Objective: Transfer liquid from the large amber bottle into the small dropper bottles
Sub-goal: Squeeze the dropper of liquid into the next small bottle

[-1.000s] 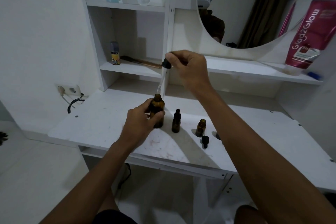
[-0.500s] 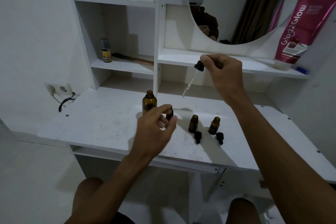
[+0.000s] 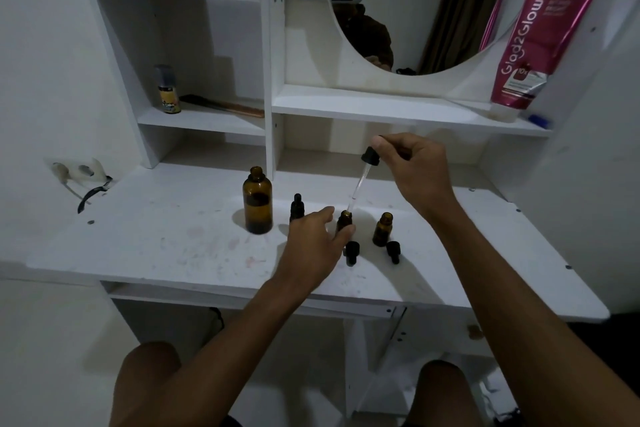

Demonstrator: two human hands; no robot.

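Right hand [image 3: 414, 172] pinches the dropper [image 3: 362, 182] by its black bulb, glass tip tilted down at the mouth of the middle vial [image 3: 345, 222]. Left hand [image 3: 317, 239] has thumb and a finger closed loosely around that vial; how firm the hold is, I can't tell from this angle.

Amber bottle [image 3: 257, 200] stands open, left of the vial and well apart from it. A capped vial [image 3: 297, 207] sits between the two. Another open vial [image 3: 382, 229] stands right of the middle one. Two loose caps [image 3: 352, 252] lie on the desk [image 3: 156, 239] just in front of the open vials.

Risks:
- Tip looks at the rim, not clearly inside; squeezing now puts drops down the vial's side.
- Pipette is angled, so sideways pressure on the neck could tip the light vial if the hold is weak.
- Left wrist passes close to the capped vial; a knock could topple it.
- Open amber bottle spills if bumped on the return trip.
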